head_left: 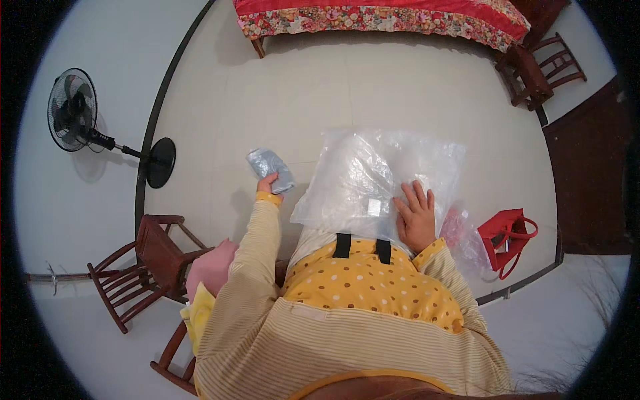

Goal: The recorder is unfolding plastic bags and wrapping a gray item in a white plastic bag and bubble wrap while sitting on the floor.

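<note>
My left hand is stretched out to the left, its fingers closed on the edge of a small grey-blue packet that looks like folded plastic. A large clear plastic bag lies spread over my lap, wrinkled and shiny, with a small white label near its lower middle. Flat on the right part of this bag rests my right hand, fingers apart and gripping nothing. Whether anything is inside the bag, I cannot tell. Below it shows a yellow dotted cloth with two black straps.
Right of me, a red tote bag stands beside a crumpled clear plastic bag. On the left are a wooden chair, pink cloth, yellow cloth and a black standing fan. A bed and another chair stand farther off.
</note>
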Demonstrator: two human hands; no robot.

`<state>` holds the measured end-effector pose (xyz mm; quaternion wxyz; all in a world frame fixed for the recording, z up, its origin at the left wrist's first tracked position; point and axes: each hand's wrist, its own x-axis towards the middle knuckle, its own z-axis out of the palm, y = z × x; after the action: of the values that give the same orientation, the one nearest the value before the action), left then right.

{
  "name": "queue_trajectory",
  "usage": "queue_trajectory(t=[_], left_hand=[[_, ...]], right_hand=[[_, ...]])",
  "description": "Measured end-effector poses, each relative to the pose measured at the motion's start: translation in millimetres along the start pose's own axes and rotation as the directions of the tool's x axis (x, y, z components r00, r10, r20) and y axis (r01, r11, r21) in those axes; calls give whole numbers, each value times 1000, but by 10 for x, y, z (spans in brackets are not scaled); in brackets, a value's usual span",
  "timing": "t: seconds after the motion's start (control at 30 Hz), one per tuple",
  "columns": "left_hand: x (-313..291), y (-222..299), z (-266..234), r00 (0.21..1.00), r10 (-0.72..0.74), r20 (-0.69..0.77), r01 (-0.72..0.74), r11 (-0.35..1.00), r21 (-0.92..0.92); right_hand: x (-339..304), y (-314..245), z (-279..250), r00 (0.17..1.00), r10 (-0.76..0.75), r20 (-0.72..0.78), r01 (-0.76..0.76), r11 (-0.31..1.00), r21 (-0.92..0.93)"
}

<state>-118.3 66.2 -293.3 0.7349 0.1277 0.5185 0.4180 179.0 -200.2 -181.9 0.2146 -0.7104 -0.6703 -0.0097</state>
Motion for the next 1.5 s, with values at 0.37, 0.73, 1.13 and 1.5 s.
queue_trajectory(t=[0.37, 0.73, 1.13, 1.5], left_hand=[[-425, 53, 777, 828, -383, 410, 161, 862, 481], [-424, -44, 720, 871, -268, 411, 17, 853, 521], [-498, -54, 749, 872, -262, 413, -23, 821, 571], [-748, 311, 761, 922, -105, 373, -118, 841, 528]], right_hand=[[-7, 27, -25, 999, 34, 26, -36, 996, 82], [-589, 1348, 16, 799, 599, -57, -568, 782, 257], [728, 564, 231, 988, 121, -97, -121, 993, 5], [403, 771, -275, 925, 265, -271, -215, 956, 199]])
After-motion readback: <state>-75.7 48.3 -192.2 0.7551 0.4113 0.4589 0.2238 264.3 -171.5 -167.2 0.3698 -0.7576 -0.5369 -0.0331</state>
